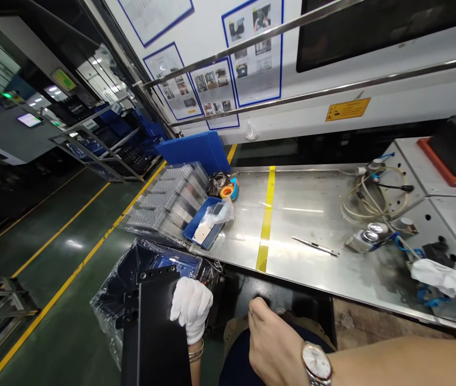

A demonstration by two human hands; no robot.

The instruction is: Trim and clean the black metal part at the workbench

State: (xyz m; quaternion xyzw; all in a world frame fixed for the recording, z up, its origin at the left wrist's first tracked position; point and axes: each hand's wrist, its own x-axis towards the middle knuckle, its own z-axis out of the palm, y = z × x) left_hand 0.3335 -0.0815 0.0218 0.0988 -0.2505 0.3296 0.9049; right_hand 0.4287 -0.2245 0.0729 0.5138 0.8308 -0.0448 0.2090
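Observation:
My left hand [191,308], in a white glove, grips the top edge of a flat black panel [155,338] that stands upright at the lower left, below the table's front edge. Behind the panel is a dark bin lined with clear plastic [117,292]. My right hand [271,343] is bare and wears a wristwatch. Its fingers are curled closed over my lap, just under the table edge, and nothing shows in them.
A steel table [312,214] with a yellow tape stripe [267,214] carries a thin metal tool [316,246], a blue tray holding a plastic bag [207,220], stacked clear trays [167,203], tape rolls [228,188], coiled hoses [372,198] and a white cloth [440,276].

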